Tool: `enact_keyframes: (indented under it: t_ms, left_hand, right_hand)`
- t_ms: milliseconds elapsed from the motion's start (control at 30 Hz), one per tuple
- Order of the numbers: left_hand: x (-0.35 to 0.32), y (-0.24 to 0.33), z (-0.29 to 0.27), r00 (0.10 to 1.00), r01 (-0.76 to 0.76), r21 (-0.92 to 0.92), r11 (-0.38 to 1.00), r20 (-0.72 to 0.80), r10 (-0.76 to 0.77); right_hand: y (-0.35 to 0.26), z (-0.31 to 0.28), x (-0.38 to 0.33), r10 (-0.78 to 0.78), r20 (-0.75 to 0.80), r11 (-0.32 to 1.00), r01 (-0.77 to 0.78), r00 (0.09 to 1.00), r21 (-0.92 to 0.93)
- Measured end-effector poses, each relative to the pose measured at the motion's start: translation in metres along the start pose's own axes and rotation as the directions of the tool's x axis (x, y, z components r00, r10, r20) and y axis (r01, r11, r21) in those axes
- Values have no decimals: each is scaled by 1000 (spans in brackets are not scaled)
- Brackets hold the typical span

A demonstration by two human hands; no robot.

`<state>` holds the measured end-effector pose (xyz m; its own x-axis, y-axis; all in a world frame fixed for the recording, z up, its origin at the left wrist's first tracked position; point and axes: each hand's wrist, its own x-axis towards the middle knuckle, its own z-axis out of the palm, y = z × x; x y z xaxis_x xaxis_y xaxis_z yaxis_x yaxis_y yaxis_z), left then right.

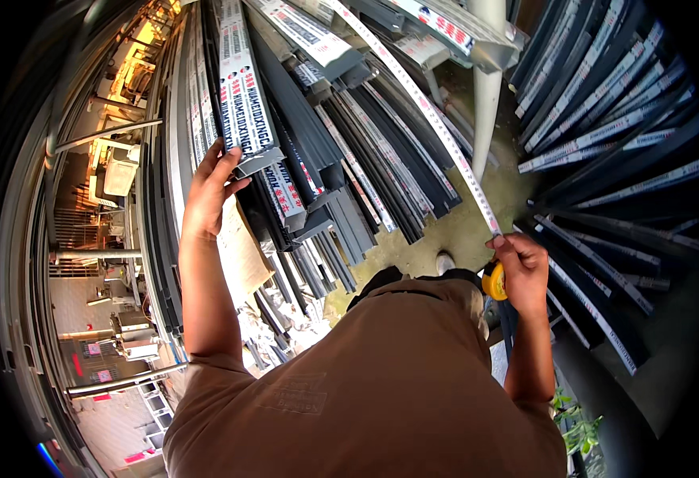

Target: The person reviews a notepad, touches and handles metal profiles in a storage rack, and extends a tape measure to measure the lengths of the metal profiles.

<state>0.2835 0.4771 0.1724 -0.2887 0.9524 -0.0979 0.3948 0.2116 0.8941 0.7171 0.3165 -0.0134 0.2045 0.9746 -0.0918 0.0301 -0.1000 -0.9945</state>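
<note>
My right hand [522, 267] is closed round a yellow tape measure [493, 281]. Its white blade [425, 107] is drawn out and arcs away to the far upper edge, above the stacked profiles; where it ends is out of view. On the left, my left hand [212, 187] touches the near end of a long grey metal profile [243, 99] wrapped in white printed film. The fingers lie along its side and end, spread apart, with the thumb near the end's lower edge. More grey profiles [306, 139] with open ends lie beside and below it.
Racks of dark film-striped profiles [604, 143] fill the right side. A pale upright post [486, 103] stands between the stacks. Brown cardboard [244, 247] hangs below my left hand. At far left a workshop with a white ladder [155, 410] shows. Green leaves [580, 430] are at lower right.
</note>
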Motion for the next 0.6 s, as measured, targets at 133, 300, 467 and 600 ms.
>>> enact_keyframes:
  t_ms: [133, 300, 467, 600]
  left_hand:
    - [23, 3, -11, 976, 147, -266, 953, 198, -96]
    - [40, -12, -6, 980, 107, -488, 866, 198, -10]
    - [29, -18, -72, 998, 61, -498, 865, 37, -50]
    - [12, -19, -118, 994, 98, -473, 876, 93, -61]
  right_hand:
    - [14, -2, -3, -15, 26, 999, 14, 1000, 34]
    - [13, 6, -4, -8, 25, 1000, 7, 1000, 31]
    - [13, 4, 0, -16, 17, 998, 15, 1000, 54]
    - [11, 5, 6, -1, 20, 998, 0, 1000, 62]
